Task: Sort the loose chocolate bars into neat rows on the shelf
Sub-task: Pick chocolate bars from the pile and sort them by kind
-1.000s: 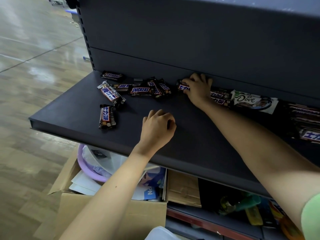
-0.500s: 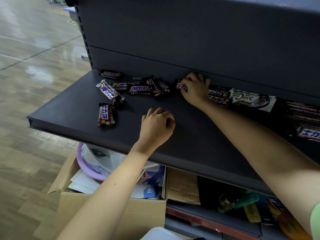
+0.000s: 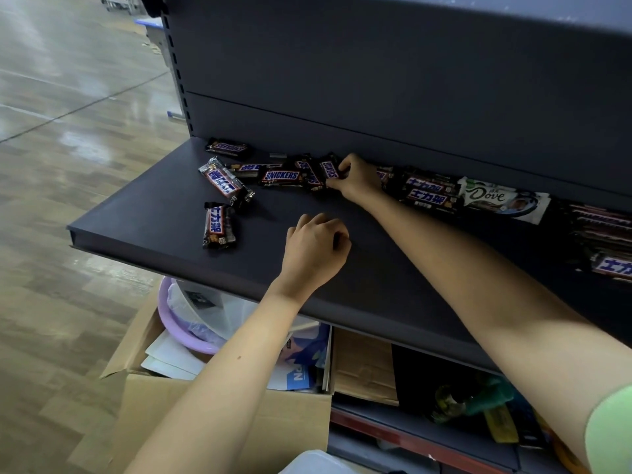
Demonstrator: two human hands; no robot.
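Shop: metal display shelf point(image 3: 164, 213), wrapped chocolate bars point(image 3: 281, 175).

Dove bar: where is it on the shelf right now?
Head view, right of centre: the Dove bar lies at the back of the shelf, just right of the stacked Snickers bars.
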